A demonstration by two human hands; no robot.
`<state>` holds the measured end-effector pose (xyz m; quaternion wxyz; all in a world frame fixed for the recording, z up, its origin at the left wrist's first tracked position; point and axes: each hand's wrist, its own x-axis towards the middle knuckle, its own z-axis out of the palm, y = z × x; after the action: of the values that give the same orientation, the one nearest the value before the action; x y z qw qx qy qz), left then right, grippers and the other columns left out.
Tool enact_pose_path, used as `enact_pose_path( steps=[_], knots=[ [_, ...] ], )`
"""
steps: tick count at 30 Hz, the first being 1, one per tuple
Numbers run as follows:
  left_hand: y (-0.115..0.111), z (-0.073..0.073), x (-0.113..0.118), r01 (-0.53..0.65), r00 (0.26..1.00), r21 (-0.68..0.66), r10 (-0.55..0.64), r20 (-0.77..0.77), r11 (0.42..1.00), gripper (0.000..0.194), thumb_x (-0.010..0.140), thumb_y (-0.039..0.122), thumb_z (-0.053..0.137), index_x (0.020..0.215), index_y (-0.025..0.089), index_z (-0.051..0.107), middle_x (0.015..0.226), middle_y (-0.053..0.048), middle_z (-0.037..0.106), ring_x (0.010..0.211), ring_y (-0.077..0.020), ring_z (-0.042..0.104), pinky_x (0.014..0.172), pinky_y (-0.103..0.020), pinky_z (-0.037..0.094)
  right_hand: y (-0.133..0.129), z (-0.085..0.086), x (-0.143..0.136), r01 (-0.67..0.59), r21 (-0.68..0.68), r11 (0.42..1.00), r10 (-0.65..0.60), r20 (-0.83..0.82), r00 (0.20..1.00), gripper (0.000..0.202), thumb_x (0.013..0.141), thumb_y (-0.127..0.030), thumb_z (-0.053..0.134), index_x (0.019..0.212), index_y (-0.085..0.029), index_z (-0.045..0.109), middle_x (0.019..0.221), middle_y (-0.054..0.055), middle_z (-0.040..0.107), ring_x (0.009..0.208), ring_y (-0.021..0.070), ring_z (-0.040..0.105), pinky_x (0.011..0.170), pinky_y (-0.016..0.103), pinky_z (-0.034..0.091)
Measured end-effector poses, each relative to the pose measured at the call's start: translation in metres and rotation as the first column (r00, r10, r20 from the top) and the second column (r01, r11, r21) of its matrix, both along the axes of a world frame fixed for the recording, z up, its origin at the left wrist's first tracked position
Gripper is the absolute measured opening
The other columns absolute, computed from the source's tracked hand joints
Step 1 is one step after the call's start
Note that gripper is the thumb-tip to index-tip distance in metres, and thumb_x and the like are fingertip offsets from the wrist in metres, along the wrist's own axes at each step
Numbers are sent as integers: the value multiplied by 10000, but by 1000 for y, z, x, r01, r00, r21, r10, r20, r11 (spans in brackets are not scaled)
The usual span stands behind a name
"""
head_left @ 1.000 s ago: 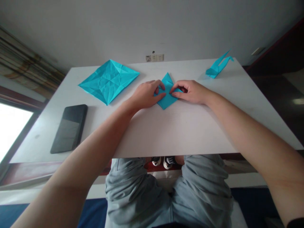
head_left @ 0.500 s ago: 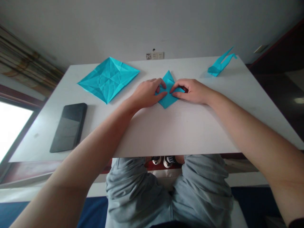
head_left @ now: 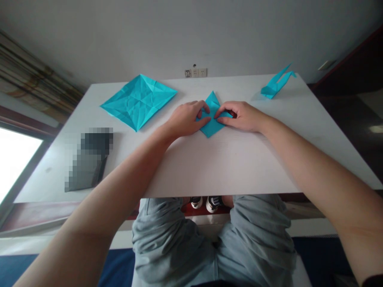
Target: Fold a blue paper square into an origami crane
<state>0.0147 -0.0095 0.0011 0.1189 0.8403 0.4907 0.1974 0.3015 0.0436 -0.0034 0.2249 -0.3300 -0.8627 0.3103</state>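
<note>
A small folded piece of blue origami paper point(head_left: 212, 126) lies on the table between both hands, its points facing away from and toward me. My left hand point(head_left: 188, 116) is on its left side, thumb and fingers curled in and pressing on the paper. From the right, my right hand point(head_left: 239, 115) pinches or presses the paper's right part, thumb and fingertips near the middle. Fingers of both hands cover the paper's side corners.
On the white table point(head_left: 191, 167), a creased, unfolded blue sheet point(head_left: 139, 101) lies at the left back. A folded paper crane point(head_left: 273, 87) stands at the right back. A dark phone-like slab point(head_left: 88, 159), pixelated, rests at the left front. Wall sockets point(head_left: 195, 73) sit behind the table.
The view has shifted slightly. Both hands stay at the folded paper with almost no visible movement.
</note>
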Motion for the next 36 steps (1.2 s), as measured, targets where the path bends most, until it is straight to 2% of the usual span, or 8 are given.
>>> enact_pose_path(
  steps=[11,18,24,30,36],
  knots=[
    [2,-2,-1,13,1000,0,-13,12,1000,404,1108,401,705,1434,193,819,1123,-110,841,1017,-309,788,916,-415,545,1,0,-1,-2,-11,1000,2,-3,1000,349,980,-554,910,1099,-228,875,845,-13,623,806,198,468,793,382,337],
    [1,-1,-2,17,1000,-15,-16,20,1000,392,1102,427,724,1417,211,811,1148,-105,843,1012,-304,788,921,-412,547,2,0,1,-13,-32,999,13,2,1000,334,930,-491,987,1120,-238,879,870,-20,618,803,190,461,775,373,333],
    [1,1,-2,20,999,-24,-19,26,999,379,1102,444,723,1397,223,808,1140,-98,838,1001,-287,781,903,-398,530,3,-2,3,-4,-40,999,3,-5,1000,328,931,-483,979,1118,-235,875,853,-34,587,797,187,457,769,376,326],
    [-2,8,-3,42,999,-51,-42,11,998,529,973,597,911,1355,243,817,1186,-99,844,1016,-291,773,879,-393,527,3,0,3,-4,-79,997,2,-22,1000,349,905,-500,978,1109,-241,864,810,-61,522,769,181,434,751,379,317],
    [-2,12,-2,49,999,-73,-48,23,996,623,877,649,1013,1333,268,827,1158,-77,837,1023,-282,767,870,-375,517,3,1,3,-26,-107,994,22,-41,999,372,895,-507,995,1116,-243,854,785,-75,500,766,175,430,746,373,318]
  ],
)
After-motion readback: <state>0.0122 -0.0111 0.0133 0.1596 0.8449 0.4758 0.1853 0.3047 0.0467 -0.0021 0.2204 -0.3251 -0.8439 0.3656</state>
